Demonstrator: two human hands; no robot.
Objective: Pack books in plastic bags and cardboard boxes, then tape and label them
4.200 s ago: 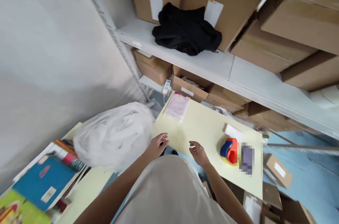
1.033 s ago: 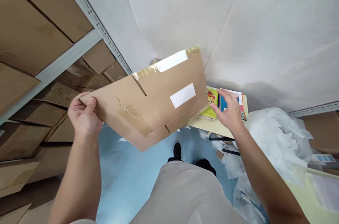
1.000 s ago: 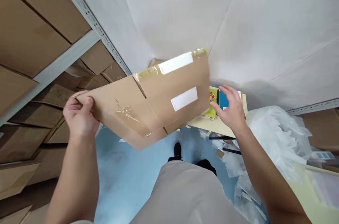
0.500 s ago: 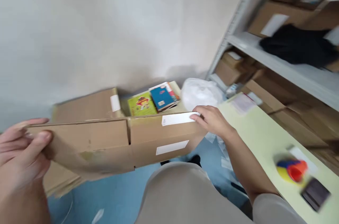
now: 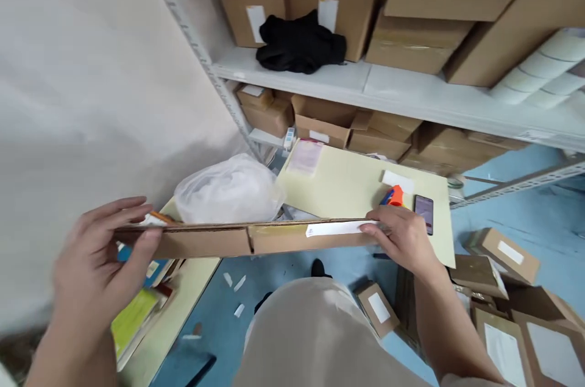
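A flattened cardboard box is held level across the front of my body, its long edge turned toward me. My left hand pinches its left end between thumb and fingers. At the right end my right hand grips the top edge beside a white label. Behind the cardboard stands a pale table bearing a dark phone and an orange and blue object, partly hidden by my right hand. Books, one with a green cover, lie below my left hand.
A bundle of clear plastic sits by the wall, left of the table. Metal shelving with boxes and a black cloth rises ahead. Labelled cartons are piled on the floor at right. Paper scraps lie on the blue floor.
My view has swung right, from the wall to the shelving and table. Both hands keep hold of the flattened box, which has turned along and now shows mostly its narrow edge.
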